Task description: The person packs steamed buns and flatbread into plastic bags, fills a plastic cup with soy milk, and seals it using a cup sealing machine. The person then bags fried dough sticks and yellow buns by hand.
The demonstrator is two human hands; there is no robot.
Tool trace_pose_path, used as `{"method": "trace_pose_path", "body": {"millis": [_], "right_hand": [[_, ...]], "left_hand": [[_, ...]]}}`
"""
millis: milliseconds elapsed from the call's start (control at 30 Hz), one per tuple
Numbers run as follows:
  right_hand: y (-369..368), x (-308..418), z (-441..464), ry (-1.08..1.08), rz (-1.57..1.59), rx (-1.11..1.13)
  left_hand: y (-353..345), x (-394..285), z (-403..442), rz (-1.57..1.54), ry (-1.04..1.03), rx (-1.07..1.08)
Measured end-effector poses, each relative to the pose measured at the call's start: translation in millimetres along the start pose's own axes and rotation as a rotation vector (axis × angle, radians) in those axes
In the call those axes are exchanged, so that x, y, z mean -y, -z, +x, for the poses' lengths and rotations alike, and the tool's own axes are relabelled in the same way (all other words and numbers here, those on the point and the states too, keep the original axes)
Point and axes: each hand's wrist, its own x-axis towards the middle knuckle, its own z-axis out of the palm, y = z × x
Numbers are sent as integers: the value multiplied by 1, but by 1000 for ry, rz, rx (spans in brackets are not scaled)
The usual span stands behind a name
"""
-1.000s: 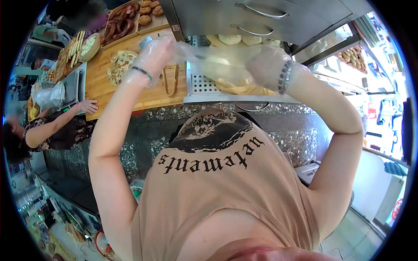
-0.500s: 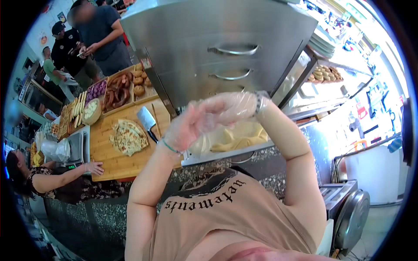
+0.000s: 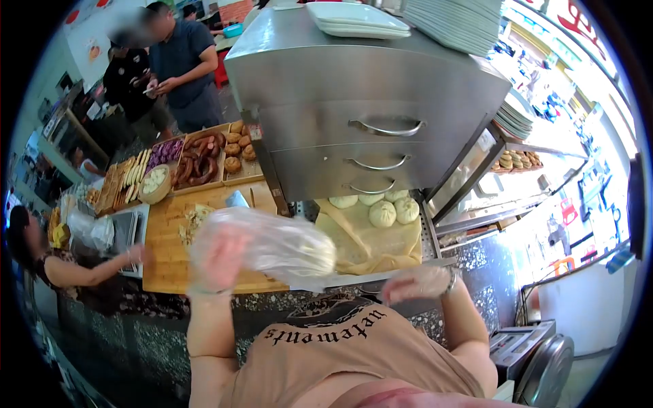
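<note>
My left hand (image 3: 221, 260), in a clear glove and blurred, is closed on a clear plastic bag (image 3: 279, 248). Inside the bag's far end is a pale, rounded shape like a steamed bun (image 3: 318, 257). My right hand (image 3: 416, 284), gloved too, hangs by the front edge of the pulled-out steamer drawer (image 3: 354, 275), fingers loosely extended and nothing visible in them; whether it touches the edge I cannot tell. Within the drawer, several steamed buns (image 3: 383, 213) sit at the back on a tan cloth (image 3: 371, 241).
Above the drawer stands a steel cabinet (image 3: 306, 122) with stacked white plates (image 3: 452, 24). At left, a wooden board (image 3: 163, 234) bears partly hidden flatbread (image 3: 196, 221) and a cleaver (image 3: 237, 198), with sausages (image 3: 197, 160) behind. A co-worker's arm (image 3: 95, 273) reaches toward the board. People stand beyond.
My hands were together in front of the cabinet and are now apart and lower. The bag now stretches right from my left hand. The view has shifted, and the buns have come into sight.
</note>
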Motion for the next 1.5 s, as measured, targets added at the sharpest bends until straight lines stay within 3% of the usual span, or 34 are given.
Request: {"method": "trace_pose_path", "body": {"millis": [33, 100, 167, 233, 267, 333, 400, 467, 533, 600, 667, 767, 833, 933, 1000, 1067, 1100, 1167, 1200, 1267, 1333, 1400, 1467, 1500], "right_hand": [[-9, -17, -2, -5, -3, 28], [-27, -64, 11, -195, -331, -211], [-34, -108, 42, -223, -405, -293], [-34, -113, 51, -205, -439, -568], [-28, -111, 59, -200, -447, -564], [-12, -110, 85, -213, -380, -800], [14, -114, 114, -334, -458, -823], [18, -98, 134, -93, -454, -1019], [18, -89, 156, 176, -624, -1048], [2, -59, 170, 314, -537, -905], [-15, -41, 192, 679, -485, -769], [-54, -3, 231, 817, -346, -460], [-84, 27, 255, 830, -155, -280], [-128, 87, 281, 889, -111, -176], [-152, 98, 312, 813, -314, 46], [-184, 104, 321, 550, 259, 150], [-187, 116, 332, 694, -83, 45], [-212, 146, 347, 762, 51, 7], [-229, 163, 352, 832, 192, 21], [-257, 191, 366, 773, 234, 21], [-287, 184, 402, 540, 542, -11], [-301, 178, 434, 416, 522, -33], [-305, 196, 441, 391, 1601, 79], [-307, 204, 442, 312, 1556, 7]], "left_hand": [[15, -13, -12, -7, -122, -8], [16, -32, -31, 2, -250, -38], [1, -42, -35, 384, -331, -49], [-1, -29, -37, 456, -341, -187], [-2, -25, -38, 529, -342, -322], [4, -32, -41, 512, -305, -373], [12, -36, -43, 484, -266, -452], [23, -42, -49, 463, -452, -524], [43, -48, -64, 508, -510, -590], [40, -46, -77, 519, -573, -640], [44, -34, -86, 516, -575, -652], [42, -10, -100, 619, -455, -621], [31, -1, -103, 761, -221, -658], [24, 9, -106, 624, -23, -666], [49, 0, -116, 625, 110, -659], [93, 2, -132, 566, -109, -697], [105, -12, -137, 565, -104, -641], [125, -46, -155, 247, -161, -699], [140, -57, -166, 250, -140, -674], [175, -87, -184, 203, -190, -676], [207, -113, -199, 149, -173, -752], [239, -143, -215, 187, -300, -766], [266, -174, -222, 127, -253, -765], [276, -185, -226, 196, -257, -722]]}}
